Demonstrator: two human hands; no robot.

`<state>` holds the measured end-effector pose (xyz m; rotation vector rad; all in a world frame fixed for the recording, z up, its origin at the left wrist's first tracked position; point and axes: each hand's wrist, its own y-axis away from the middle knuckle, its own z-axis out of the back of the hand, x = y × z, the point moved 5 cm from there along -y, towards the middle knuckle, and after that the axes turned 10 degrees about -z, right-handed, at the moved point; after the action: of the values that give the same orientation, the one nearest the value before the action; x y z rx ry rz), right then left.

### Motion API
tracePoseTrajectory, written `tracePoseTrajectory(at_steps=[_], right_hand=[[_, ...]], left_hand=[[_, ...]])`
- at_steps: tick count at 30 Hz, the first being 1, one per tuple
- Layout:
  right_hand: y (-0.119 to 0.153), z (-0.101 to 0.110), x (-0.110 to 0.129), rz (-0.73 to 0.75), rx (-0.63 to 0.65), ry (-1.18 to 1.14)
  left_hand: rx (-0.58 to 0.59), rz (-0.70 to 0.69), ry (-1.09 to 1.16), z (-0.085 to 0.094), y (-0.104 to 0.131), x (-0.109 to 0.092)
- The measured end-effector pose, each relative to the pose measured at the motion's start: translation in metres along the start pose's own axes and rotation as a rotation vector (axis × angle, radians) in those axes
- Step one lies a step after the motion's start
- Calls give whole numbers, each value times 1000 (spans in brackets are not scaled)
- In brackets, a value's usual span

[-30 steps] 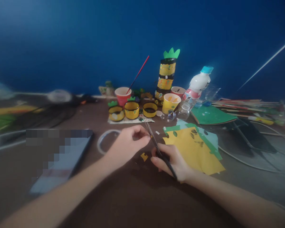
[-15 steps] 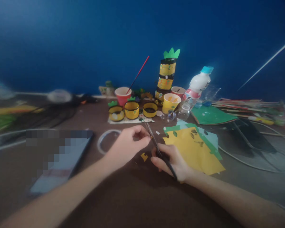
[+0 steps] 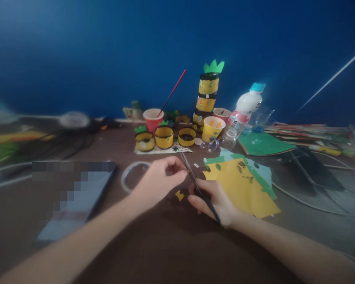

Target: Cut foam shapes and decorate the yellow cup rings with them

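Note:
My right hand [image 3: 214, 199] is wrapped round the dark handles of a pair of scissors [image 3: 191, 173], whose blades point up and away to the left. Beside the blades, my left hand [image 3: 162, 175] has its thumb and forefinger pinched together on a tiny piece that is mostly hidden. Below the fingertips a small yellow paper scrap [image 3: 180, 195] lies on the dark table [image 3: 154, 244]. Yellow paper [image 3: 242, 185] with cut edges rests over green and light blue sheets, right of my right hand. A roll of clear tape [image 3: 127, 175] lies behind my left wrist.
Three yellow and black rings [image 3: 164, 138] stand in a row at the back, near a red cup [image 3: 154, 118], a yellow cup [image 3: 213, 128], a tall banded tower [image 3: 207, 98] and a tilted bottle [image 3: 245, 106]. A flat tablet-like object [image 3: 73, 201] lies left; cables run right.

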<state>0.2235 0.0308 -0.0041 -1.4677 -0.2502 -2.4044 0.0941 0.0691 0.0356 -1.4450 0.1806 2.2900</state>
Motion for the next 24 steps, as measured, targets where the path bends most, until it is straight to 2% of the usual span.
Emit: tracePoseTrajectory(at_steps=[24], right_hand=[[1,-1,-2,-19,-8,3]], left_hand=[[-28,-31,-18,3,-2,-2]])
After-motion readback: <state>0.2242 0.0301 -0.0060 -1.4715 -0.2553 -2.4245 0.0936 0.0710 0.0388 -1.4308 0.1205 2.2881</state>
